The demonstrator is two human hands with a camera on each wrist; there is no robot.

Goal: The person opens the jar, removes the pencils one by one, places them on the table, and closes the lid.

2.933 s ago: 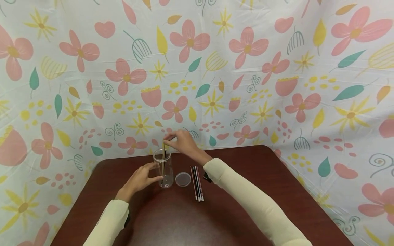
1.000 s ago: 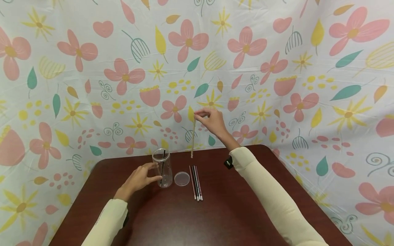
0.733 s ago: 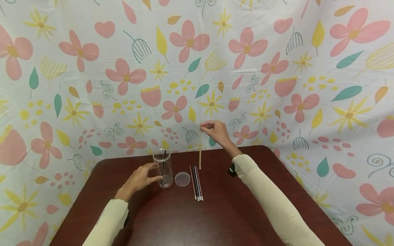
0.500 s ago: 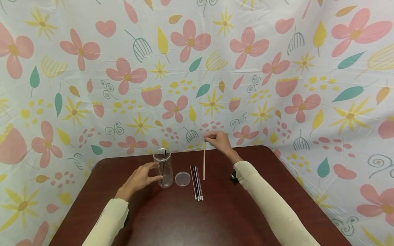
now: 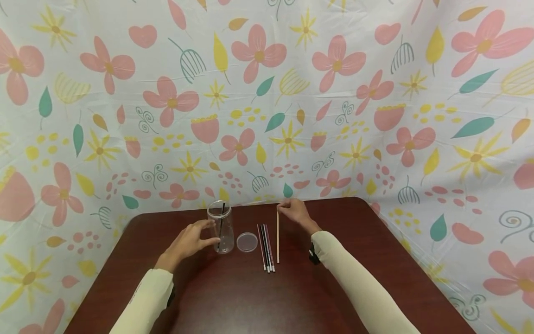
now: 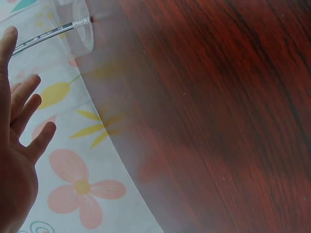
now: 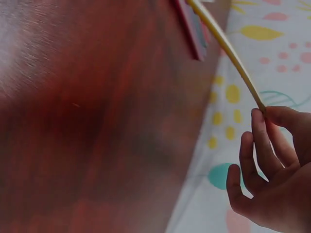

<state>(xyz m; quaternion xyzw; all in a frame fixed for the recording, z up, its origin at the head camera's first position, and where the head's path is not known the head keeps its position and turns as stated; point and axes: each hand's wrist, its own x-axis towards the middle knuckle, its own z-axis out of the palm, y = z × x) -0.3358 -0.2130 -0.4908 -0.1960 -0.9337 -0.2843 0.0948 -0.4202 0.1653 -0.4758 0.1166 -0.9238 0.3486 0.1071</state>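
Between thumb and index finger, my right hand (image 5: 297,212) pinches a yellow pencil (image 5: 277,236) by its far end. In the right wrist view the yellow pencil (image 7: 228,46) slants away from the fingertips. Several dark and pinkish pencils (image 5: 267,248) with white ends lie side by side, just left of it. A clear jar (image 5: 227,234) stands upright at the left with one black pencil (image 5: 220,227) leaning inside. My left hand (image 5: 187,243) is beside the jar, thumb and fingers spread; contact is hard to tell. In the left wrist view the black pencil (image 6: 46,36) shows printed lettering.
A round clear lid (image 5: 247,242) lies flat between the jar and the row of pencils. Everything stands on a dark red-brown table (image 5: 250,297). A flower-printed cloth (image 5: 267,116) hangs right behind the table's back edge.
My right hand has lifted the yellow pencil out of the jar, carried it right, and lowered it beside the row of pencils. The left hand has stayed by the jar.
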